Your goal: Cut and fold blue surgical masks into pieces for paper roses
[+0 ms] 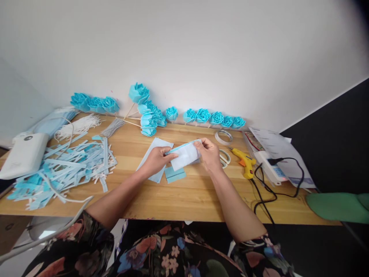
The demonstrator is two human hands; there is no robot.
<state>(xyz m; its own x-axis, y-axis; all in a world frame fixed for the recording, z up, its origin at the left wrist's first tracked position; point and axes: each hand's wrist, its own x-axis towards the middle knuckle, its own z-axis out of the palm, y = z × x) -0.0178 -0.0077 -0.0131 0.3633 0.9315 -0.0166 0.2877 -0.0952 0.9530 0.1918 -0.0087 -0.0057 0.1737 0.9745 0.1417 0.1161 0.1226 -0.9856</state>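
In the head view, both hands hold a folded pale sheet [186, 156] slightly above the tabletop [178, 204], near its middle. The left hand [160, 157] has its grip closed on the sheet's left end, thumb on the upper face. The right hand [210, 153] pinches the opposite upper corner, its grip narrow, thumb also on top. Below lies a small teal piece [175, 175], and a larger light-blue sheet [153, 147] is partly covered by the left hand and forearm.

To the left spreads a heap of blue and white strips [77, 165], with a white device [25, 156] beside it. Along the wall, a row of blue flowers [216, 117] sits right of a cluster of stemmed flowers [149, 121]. A white tape roll [223, 142], a yellow glue gun [245, 163] and a power strip [268, 167] are on the right.
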